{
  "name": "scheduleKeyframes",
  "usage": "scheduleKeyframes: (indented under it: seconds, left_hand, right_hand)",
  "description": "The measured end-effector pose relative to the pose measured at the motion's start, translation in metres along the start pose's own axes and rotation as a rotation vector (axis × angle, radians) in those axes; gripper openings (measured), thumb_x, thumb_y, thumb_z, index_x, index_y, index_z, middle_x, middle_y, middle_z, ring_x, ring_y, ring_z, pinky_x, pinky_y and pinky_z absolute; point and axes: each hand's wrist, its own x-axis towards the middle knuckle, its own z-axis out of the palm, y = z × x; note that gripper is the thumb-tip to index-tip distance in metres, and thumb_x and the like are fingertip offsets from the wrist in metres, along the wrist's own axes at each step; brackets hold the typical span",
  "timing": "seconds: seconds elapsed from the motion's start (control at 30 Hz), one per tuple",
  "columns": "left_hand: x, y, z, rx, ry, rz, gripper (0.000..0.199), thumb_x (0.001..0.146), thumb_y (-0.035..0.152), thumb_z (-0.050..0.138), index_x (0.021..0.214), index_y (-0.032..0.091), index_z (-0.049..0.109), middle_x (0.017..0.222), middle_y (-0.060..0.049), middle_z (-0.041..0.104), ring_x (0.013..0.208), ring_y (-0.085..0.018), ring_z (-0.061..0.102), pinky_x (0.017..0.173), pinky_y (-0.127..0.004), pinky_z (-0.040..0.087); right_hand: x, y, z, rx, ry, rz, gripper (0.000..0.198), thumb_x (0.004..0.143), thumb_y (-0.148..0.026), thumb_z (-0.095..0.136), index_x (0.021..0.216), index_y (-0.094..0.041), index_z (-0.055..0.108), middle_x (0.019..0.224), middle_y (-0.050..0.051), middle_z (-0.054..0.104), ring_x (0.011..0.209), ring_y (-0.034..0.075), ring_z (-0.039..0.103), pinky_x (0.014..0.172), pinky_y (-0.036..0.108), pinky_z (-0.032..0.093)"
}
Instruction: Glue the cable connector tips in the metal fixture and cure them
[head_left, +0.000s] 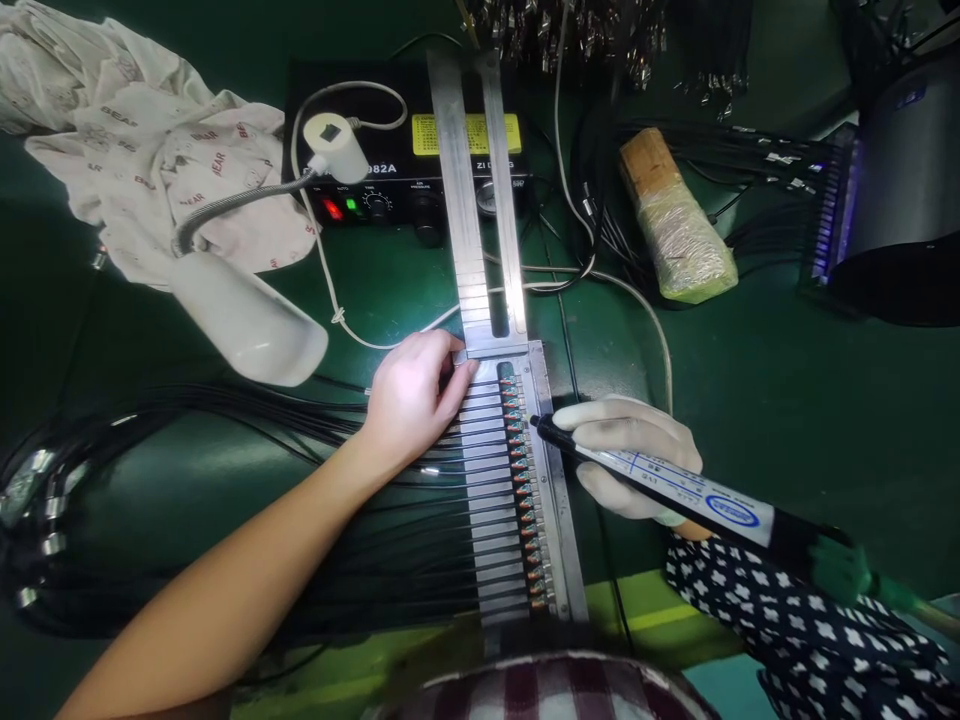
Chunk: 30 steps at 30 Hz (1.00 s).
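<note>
My bare left hand (411, 400) has its thumb and curled fingers pressed against the left edge of a long metal fixture (491, 520), near the joint with its raised slotted lid (450, 180). Several black cables (427, 500) lie side by side across the fixture, their stripped ends with small connectors (517, 430) in a row. Wrapped in a white glove, my right hand (637, 455) grips a black dispensing syringe (720, 510) with a white and blue label. The syringe slants down to the left, its tip close to the upper connectors; contact cannot be made out.
Behind stands a black controller box (405, 200) with lit switches. A white lamp (247, 320) and a printed cloth (150, 150) are at left. To the right lie a plastic-wrapped wooden block (679, 225) and a dark machine with purple light (892, 190). Cable bundles (45, 500) coil at far left.
</note>
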Motion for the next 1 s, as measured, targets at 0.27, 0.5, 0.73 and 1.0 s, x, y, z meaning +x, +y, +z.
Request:
scheduleKeyframes:
  seconds: [0.27,0.5,0.73,1.0]
  left_hand:
    - [0.0001,0.0005,0.0003,0.000,-0.005,-0.008,0.018,0.093,0.036,0.052,0.092,0.019,0.055,0.075,-0.001,0.054,0.073,-0.017,0.052,0.067,-0.030,0.040]
    - [-0.0006,-0.0012,0.0014,0.024,0.004,0.006,0.017,0.093,0.035,0.054,0.091,0.019,0.055,0.074,-0.001,0.055,0.072,-0.017,0.052,0.067,-0.030,0.040]
    - [-0.0004,-0.0016,0.0015,0.038,0.006,0.013,0.017,0.093,0.036,0.053,0.091,0.019,0.054,0.074,0.000,0.054,0.072,-0.016,0.052,0.067,-0.030,0.040]
    - [-0.0006,-0.0016,0.0009,0.043,0.009,0.019,0.017,0.094,0.036,0.053,0.091,0.019,0.054,0.073,0.000,0.054,0.071,-0.016,0.052,0.066,-0.029,0.040]
  right_hand:
    - [0.0022,-0.0007,-0.0016,0.013,-0.014,0.000,0.029,0.078,-0.013,0.071,0.106,-0.020,0.068,0.104,0.009,0.074,0.088,0.021,0.074,0.073,0.034,0.064]
    - [0.0031,0.0002,-0.0004,0.011,0.005,-0.014,0.027,0.078,-0.014,0.072,0.105,-0.020,0.068,0.103,0.009,0.075,0.086,0.021,0.074,0.072,0.033,0.064]
    - [-0.0005,-0.0008,-0.0011,0.010,-0.004,-0.010,0.025,0.079,-0.015,0.071,0.103,-0.020,0.069,0.100,0.009,0.075,0.084,0.021,0.074,0.071,0.033,0.064]
    - [0.0007,-0.0011,-0.0012,0.032,0.003,-0.025,0.026,0.078,-0.013,0.071,0.104,-0.018,0.069,0.100,0.011,0.074,0.085,0.021,0.073,0.071,0.033,0.064]
